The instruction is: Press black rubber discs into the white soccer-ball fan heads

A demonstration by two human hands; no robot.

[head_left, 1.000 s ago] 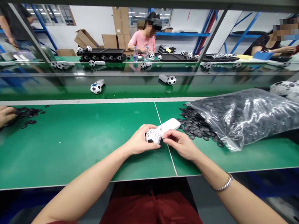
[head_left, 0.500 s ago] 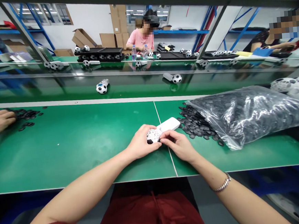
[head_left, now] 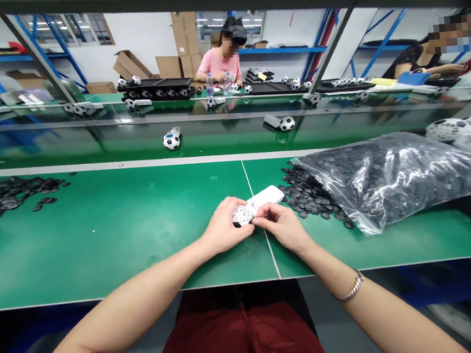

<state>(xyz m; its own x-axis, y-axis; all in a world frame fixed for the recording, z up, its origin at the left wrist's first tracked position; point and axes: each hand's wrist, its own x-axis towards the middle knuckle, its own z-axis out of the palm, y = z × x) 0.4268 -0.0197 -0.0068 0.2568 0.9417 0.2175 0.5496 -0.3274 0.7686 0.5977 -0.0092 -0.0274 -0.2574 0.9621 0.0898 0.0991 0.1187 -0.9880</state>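
My left hand [head_left: 222, 229] is wrapped around the ball-shaped head of a white football-patterned toy [head_left: 243, 214] whose white handle [head_left: 266, 197] points up and to the right. My right hand [head_left: 282, 226] pinches at the ball's right side, fingers pressed together; what sits under the fingertips is too small to make out. Both hands rest on the green table [head_left: 113, 235] near the seam at its middle. Loose black patches [head_left: 302, 190] lie just right of my hands, spilling from a clear plastic bag [head_left: 386, 178].
A second pile of black patches [head_left: 4, 197] lies at the far left. Two finished football toys [head_left: 171, 139] [head_left: 282, 123] sit on the conveyor belt behind. White ball shells [head_left: 446, 129] rest at the right edge. People sit at the far bench.
The neighbour's hand at the left pile has withdrawn out of view. The two toys on the belt have drifted right. My hands have stayed on the ball, turning it slightly.
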